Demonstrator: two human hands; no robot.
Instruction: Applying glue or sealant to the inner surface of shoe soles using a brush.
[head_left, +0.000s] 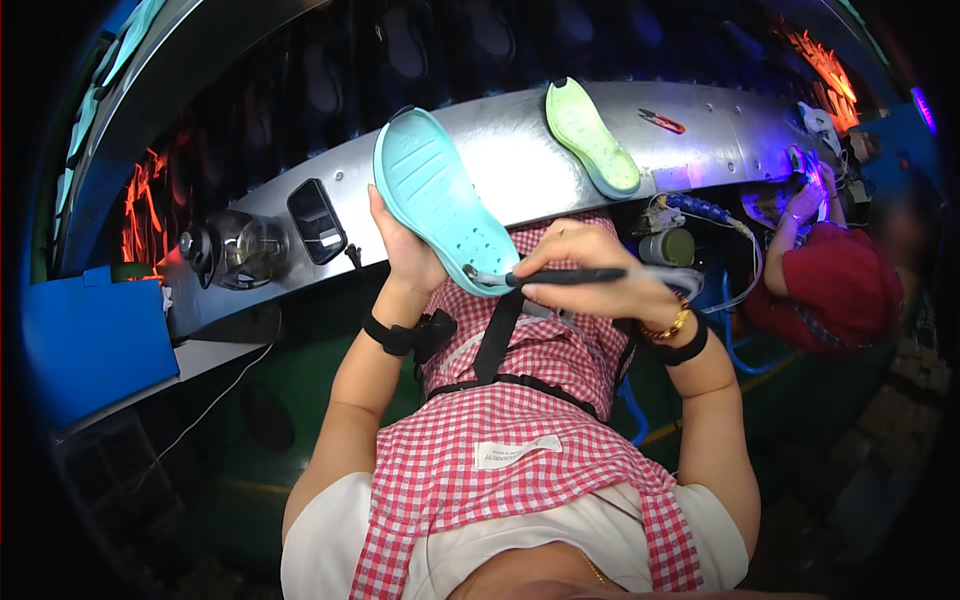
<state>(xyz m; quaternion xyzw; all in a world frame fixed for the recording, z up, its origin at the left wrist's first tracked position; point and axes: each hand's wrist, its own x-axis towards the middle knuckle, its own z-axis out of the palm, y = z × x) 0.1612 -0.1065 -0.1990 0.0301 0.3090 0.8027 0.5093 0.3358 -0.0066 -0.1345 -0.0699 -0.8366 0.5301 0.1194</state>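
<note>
My left hand (408, 250) is closed on the side of a light-blue shoe sole (435, 190), which it holds tilted over the bench's near edge. The sole has grooves at its far end and small holes at the end nearer me. A brush (575, 277) with a black handle is pinched in my right hand (595, 262). Its light-coloured front part reaches over the sole's near end, and the tip seems to touch the surface close to the holes. Past my right hand, a pale-green sole (592, 135) lies on the metal bench (500, 150).
On the bench's left stand a glass jug (250, 250) and a black tray (316, 220). Red-handled snips (662, 122) lie right of the green sole. A round green-topped container (668, 248) sits below the edge. At far right, a person in red (840, 285) works. Dark soles line the area behind.
</note>
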